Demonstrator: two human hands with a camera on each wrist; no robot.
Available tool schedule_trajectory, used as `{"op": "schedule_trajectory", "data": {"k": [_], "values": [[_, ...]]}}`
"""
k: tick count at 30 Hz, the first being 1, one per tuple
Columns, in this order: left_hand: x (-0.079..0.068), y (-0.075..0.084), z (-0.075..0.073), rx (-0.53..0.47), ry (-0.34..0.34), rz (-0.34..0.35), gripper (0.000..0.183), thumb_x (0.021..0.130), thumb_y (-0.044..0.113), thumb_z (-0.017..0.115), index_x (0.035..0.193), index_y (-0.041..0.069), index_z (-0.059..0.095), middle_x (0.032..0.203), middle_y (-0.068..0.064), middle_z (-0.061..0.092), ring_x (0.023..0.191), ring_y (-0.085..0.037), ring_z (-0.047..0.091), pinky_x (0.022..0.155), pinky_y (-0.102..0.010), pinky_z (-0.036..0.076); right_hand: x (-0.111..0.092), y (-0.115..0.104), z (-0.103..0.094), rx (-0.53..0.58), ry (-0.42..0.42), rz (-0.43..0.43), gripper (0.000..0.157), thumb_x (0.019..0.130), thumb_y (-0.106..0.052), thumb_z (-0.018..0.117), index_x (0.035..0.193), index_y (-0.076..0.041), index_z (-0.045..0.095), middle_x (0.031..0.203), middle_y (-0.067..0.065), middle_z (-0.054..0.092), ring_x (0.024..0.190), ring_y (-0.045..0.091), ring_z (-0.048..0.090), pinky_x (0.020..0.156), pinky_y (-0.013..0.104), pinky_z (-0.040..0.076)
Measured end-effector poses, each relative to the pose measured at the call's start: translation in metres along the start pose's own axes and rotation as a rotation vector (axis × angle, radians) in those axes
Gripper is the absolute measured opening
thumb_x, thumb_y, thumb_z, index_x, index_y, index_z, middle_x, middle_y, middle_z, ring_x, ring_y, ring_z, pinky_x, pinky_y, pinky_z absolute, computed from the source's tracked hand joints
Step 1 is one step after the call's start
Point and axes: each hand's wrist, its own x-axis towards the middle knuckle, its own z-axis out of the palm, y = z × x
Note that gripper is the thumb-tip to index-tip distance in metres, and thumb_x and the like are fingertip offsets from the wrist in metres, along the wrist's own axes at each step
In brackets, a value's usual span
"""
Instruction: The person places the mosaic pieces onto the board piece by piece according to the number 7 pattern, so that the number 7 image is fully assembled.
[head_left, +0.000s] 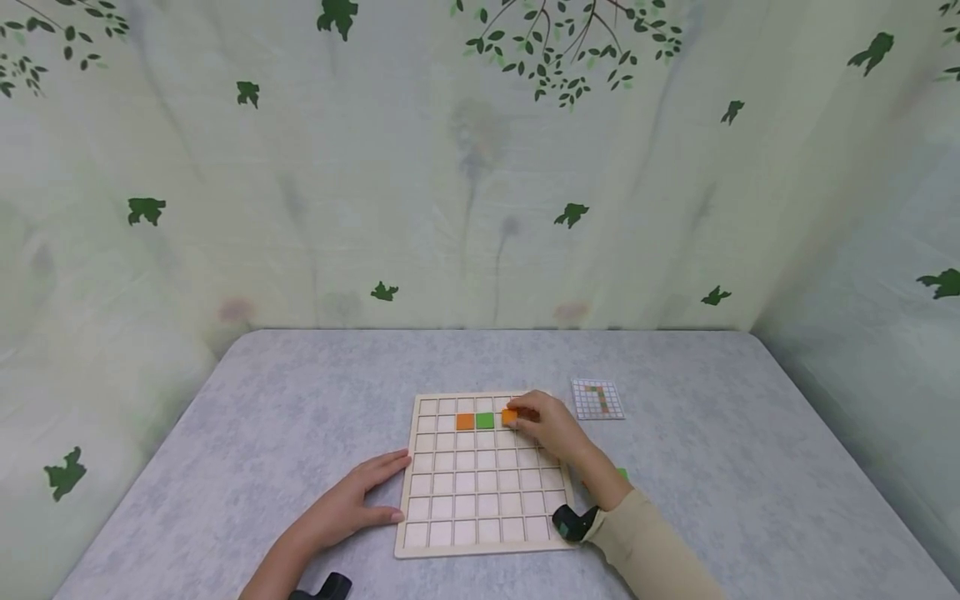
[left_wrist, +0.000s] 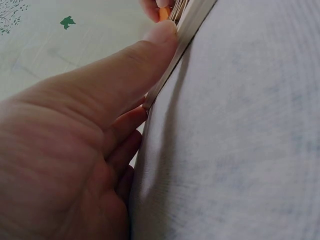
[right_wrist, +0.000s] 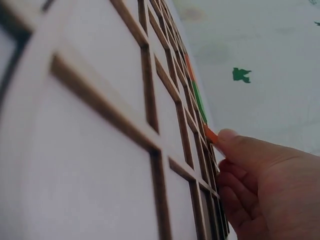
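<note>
A wooden grid board with square compartments lies on the table. In its second row from the far edge, an orange tile and a green tile sit side by side. My right hand pinches another orange tile between thumb and fingers, just right of the green one; in the right wrist view this orange tile is tilted at the grid. My left hand rests at the board's left edge with fingers extended, its thumb touching the frame in the left wrist view.
A small pattern card showing a grid with coloured squares lies beyond the board's right side. A green piece shows partly behind my right forearm. Leaf-printed curtains stand behind the table and at its sides.
</note>
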Motion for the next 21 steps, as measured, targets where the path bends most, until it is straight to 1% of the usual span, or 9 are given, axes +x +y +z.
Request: {"op": "schedule_trajectory", "data": {"k": [2,4,8,10,12,15,18,21], "values": [[0.000,0.001,0.000,-0.006,0.000,-0.002,0.077,0.073,0.043,0.068,0.137,0.010,0.039,0.141,-0.010,0.032,0.128,-0.037,0.023,0.098,-0.057,0.021,0.001,0.001,0.002,-0.013,-0.011,-0.021,0.027,0.083,-0.016,0.066,0.108,-0.007,0.065,0.102,0.001,0.060,0.094,0.017,0.055,0.079,0.032,0.046],[0.000,0.001,0.000,-0.008,-0.001,-0.005,0.077,0.073,0.043,0.069,0.137,0.010,0.039,0.141,-0.011,0.032,0.128,-0.037,0.023,0.098,-0.057,0.021,0.002,0.001,0.004,-0.022,-0.018,-0.022,0.024,0.083,-0.015,0.065,0.106,-0.008,0.066,0.100,0.001,0.058,0.092,0.016,0.054,0.078,0.032,0.046],[0.000,0.001,0.000,-0.003,-0.002,-0.006,0.078,0.073,0.043,0.068,0.137,0.009,0.039,0.141,-0.011,0.032,0.128,-0.037,0.024,0.098,-0.057,0.021,0.004,-0.002,0.007,-0.009,-0.028,0.020,0.019,0.083,-0.014,0.065,0.102,-0.010,0.067,0.097,0.000,0.054,0.088,0.014,0.051,0.075,0.031,0.045],[0.000,0.001,-0.001,-0.006,-0.003,-0.007,0.078,0.074,0.042,0.068,0.137,0.009,0.039,0.141,-0.011,0.032,0.128,-0.038,0.023,0.098,-0.057,0.021,0.004,-0.003,0.007,-0.003,-0.038,0.036,0.020,0.083,-0.013,0.065,0.103,-0.010,0.067,0.097,0.001,0.053,0.087,0.014,0.050,0.076,0.032,0.044],[-0.001,0.001,-0.001,-0.012,-0.005,-0.008,0.077,0.074,0.041,0.069,0.137,0.009,0.039,0.141,-0.011,0.032,0.128,-0.038,0.023,0.098,-0.058,0.021,0.004,-0.004,0.007,0.000,-0.050,0.045,0.022,0.084,-0.014,0.065,0.106,-0.009,0.066,0.098,0.001,0.054,0.089,0.015,0.050,0.077,0.033,0.044],[-0.001,0.001,0.000,-0.011,-0.007,-0.001,0.077,0.074,0.042,0.068,0.137,0.010,0.039,0.141,-0.010,0.032,0.129,-0.037,0.023,0.098,-0.057,0.021,0.002,-0.007,0.003,0.037,-0.048,0.062,0.028,0.085,-0.014,0.064,0.112,-0.007,0.063,0.102,0.004,0.056,0.092,0.018,0.051,0.078,0.035,0.044],[0.000,0.000,0.000,-0.003,-0.007,0.005,0.077,0.074,0.044,0.068,0.137,0.012,0.039,0.142,-0.008,0.032,0.129,-0.036,0.023,0.098,-0.057,0.021,-0.003,-0.014,-0.007,0.095,-0.011,0.067,0.036,0.084,-0.018,0.064,0.118,-0.006,0.058,0.110,0.006,0.057,0.097,0.021,0.052,0.081,0.036,0.045],[0.000,0.000,0.000,0.012,0.003,0.002,0.078,0.073,0.045,0.068,0.137,0.011,0.039,0.141,-0.008,0.033,0.129,-0.036,0.024,0.098,-0.056,0.022,-0.011,-0.021,-0.020,0.130,0.034,0.036,0.042,0.084,-0.023,0.064,0.121,-0.006,0.056,0.116,0.009,0.056,0.101,0.022,0.052,0.083,0.035,0.045]]}}
